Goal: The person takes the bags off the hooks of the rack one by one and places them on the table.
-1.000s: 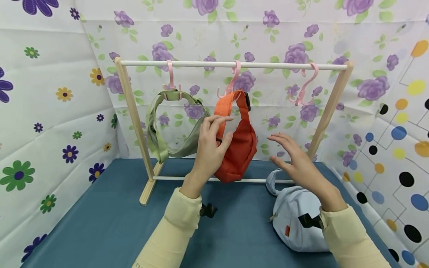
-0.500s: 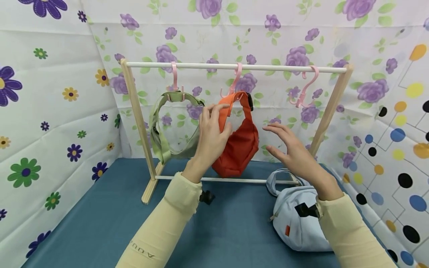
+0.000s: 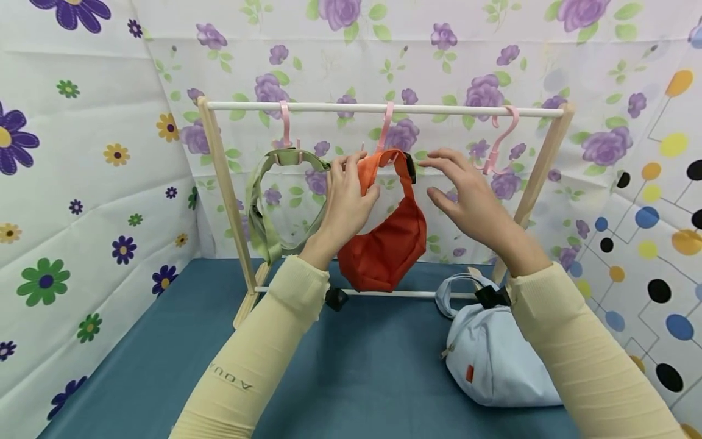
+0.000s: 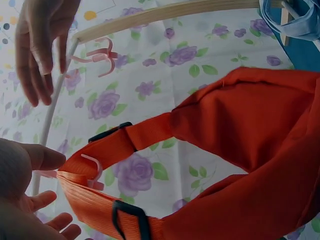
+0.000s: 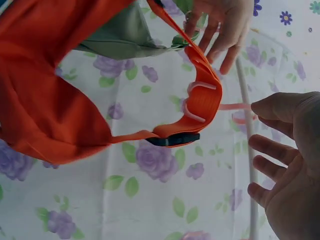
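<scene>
A red-orange waist bag [image 3: 384, 250] hangs by its orange strap from the middle pink hook [image 3: 386, 125]. In the right wrist view the hook's two prongs pass through the loop of the strap [image 5: 207, 95]. My left hand [image 3: 345, 198] is beside the strap's left side, its fingers extended; whether they touch the strap is unclear. My right hand [image 3: 468, 195] hovers to the right of the bag, fingers spread, holding nothing. Left of my left hand, a green waist bag [image 3: 263, 213] hangs on another pink hook [image 3: 285, 125], partly hidden by that hand.
A wooden rack with a white top rail [image 3: 439, 110] stands on the blue tabletop [image 3: 384, 366]. A third pink hook [image 3: 501, 143] on the right bears nothing. A light blue bag [image 3: 488, 360] lies at the right, below my right forearm. Flower-printed cloth walls surround the table.
My right hand has risen beside the waist bag. My left hand has moved slightly up along the strap. The red-orange bag has turned, its lower part shifting a little left.
</scene>
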Motion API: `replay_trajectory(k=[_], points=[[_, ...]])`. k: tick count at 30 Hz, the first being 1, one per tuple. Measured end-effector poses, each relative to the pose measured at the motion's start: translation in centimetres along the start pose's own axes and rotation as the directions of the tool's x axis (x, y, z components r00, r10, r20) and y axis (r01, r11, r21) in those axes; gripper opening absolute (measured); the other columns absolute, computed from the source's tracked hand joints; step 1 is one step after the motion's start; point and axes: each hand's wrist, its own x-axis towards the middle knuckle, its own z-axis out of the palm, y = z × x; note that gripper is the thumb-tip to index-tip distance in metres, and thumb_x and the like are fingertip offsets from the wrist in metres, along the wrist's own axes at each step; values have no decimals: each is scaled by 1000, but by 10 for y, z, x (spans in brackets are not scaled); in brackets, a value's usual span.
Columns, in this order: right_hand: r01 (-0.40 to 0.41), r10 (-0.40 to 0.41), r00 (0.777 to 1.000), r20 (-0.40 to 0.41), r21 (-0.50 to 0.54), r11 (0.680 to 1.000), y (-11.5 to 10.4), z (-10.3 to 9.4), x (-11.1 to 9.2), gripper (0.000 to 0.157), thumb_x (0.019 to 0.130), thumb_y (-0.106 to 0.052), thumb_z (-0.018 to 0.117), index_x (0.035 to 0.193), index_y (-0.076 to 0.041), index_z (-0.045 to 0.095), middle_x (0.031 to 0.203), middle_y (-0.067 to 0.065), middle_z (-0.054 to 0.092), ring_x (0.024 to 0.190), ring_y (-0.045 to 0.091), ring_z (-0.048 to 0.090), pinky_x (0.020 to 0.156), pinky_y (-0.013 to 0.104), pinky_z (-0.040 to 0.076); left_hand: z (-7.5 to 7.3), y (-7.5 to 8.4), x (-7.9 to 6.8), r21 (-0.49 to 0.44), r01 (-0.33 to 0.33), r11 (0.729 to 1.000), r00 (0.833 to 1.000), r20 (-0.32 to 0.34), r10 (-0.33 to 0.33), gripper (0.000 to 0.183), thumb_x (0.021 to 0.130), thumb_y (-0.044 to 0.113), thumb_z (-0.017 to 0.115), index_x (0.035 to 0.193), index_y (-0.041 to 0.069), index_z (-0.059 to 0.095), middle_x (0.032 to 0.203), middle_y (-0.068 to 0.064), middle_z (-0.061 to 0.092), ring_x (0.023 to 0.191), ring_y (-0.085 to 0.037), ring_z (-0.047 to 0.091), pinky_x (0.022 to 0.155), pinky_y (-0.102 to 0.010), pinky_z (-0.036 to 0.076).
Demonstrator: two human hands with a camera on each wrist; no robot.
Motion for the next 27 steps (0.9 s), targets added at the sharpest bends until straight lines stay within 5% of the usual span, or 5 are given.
replay_trajectory(k=[14,27], points=[[-35,35,999,-37,7,999,-10,-10,66,39,103,-3,61,142,-3,60,152,12,49,144,29,43,120,46,33,-5,-7,18,-70,64,995,996,67,-59,65,101,20,65,159,21,37,146,-18,38,119,-30,44,85,-41,42],[-70,70,998,-6,-68,995,-13,-1,108,46,105,-21,65,149,-11,59,158,10,48,152,27,34,124,47,25,-6,-11,25,-98,134,986,985,122,-121,66,102,22,66,160,21,35,145,-18,44,113,-30,56,88,-41,50]])
